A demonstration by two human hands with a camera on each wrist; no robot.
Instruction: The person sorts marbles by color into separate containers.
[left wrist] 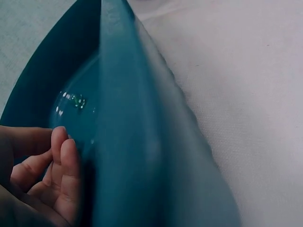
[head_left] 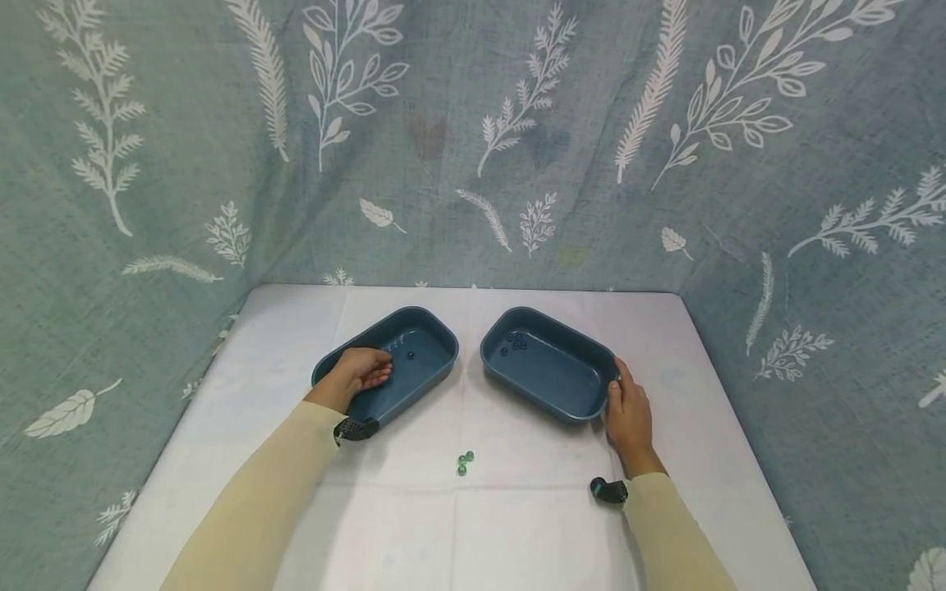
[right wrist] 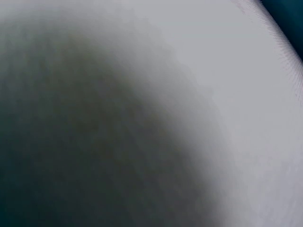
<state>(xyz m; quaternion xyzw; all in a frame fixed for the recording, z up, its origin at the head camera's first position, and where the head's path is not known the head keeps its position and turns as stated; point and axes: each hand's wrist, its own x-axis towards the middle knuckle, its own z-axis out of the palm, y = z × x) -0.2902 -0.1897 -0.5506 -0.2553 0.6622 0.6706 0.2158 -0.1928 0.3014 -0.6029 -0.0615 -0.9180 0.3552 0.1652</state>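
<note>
My left hand reaches over the near side of the left blue tray, its fingers curled inside. In the left wrist view the thumb and fingertips come together low in the tray; I cannot tell whether something small is pinched there. A glass marble lies on the tray floor just beyond the fingers, and shows as a greenish glint in the left wrist view. At the right tray, my right hand grips the right end by its rim. The right wrist view is mostly dark blur and white cloth.
Several dark marbles lie toward the left end inside the right tray. Three green marbles sit together on the white cloth in front of the trays. Patterned fabric hangs behind the table and along both sides.
</note>
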